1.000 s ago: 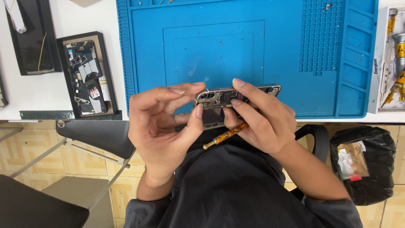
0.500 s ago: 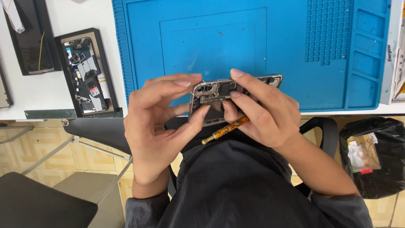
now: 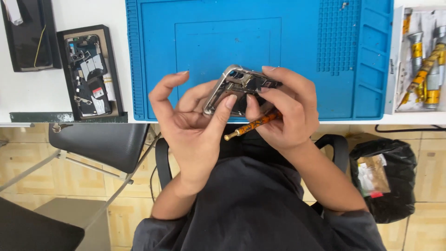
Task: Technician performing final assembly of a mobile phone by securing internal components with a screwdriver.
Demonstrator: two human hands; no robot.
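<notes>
Head view puts your left hand point(image 3: 193, 123) and right hand point(image 3: 283, 109) at frame centre, both clamped on an opened phone frame point(image 3: 234, 88) tilted above the blue mat's point(image 3: 302, 56) lower edge. Your right hand also pinches an orange-patterned screwdriver point(image 3: 253, 124).

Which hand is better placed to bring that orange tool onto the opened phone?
Right, likely. The right hand already has the orange tool tucked under its fingers while pinching the opened phone. The left hand cradles the phone's frame, thumb on its edge.
</notes>
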